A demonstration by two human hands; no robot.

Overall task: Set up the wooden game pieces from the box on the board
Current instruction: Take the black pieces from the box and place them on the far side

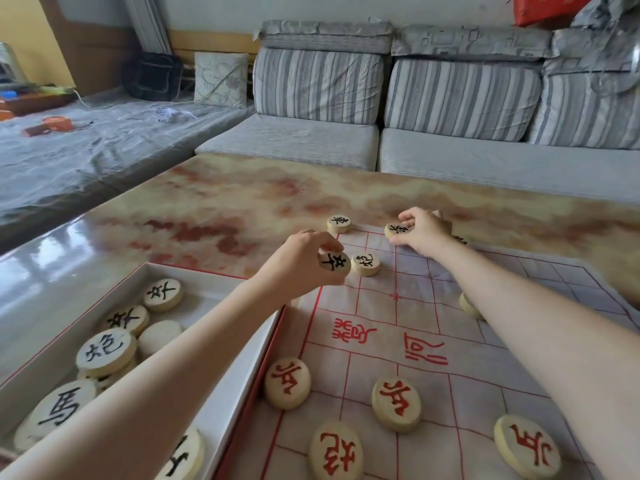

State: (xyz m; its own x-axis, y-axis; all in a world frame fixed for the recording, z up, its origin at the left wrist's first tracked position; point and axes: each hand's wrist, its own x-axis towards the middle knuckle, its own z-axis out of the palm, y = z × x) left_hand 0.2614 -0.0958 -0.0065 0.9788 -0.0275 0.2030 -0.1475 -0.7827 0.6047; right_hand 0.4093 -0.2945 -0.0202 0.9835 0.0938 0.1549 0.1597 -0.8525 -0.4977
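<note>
Head view, looking down over a marbled table [221, 202] with a cloth board [433, 358] spread at right and an open box [221, 427] at left.

Left hand [304, 261] stretched forward from the lower left, forearm crossing above the box's inner wall, wrist bent down, fingers pinched around a black-marked wooden piece [334, 262] held at the board's far left edge, face tilted toward the camera. Just beside it, flat on the board, another black-marked disc [365, 264].

Right hand [420, 230] reaching farther out along a long diagonal forearm, knuckles up, fingertips closed on a second black piece [398, 230] at the far row (whether lifted or resting on the cloth, cannot tell). To its left, a corner piece [338, 224] lying alone on the board's far corner.

Near edge: red-marked pieces [287, 382] set apart from one another across the nearer rows.

Inside the box: a loose heap of black-marked discs [105, 351], some overlapping, several face up.

Beyond the table, a striped grey sofa [381, 98].
</note>
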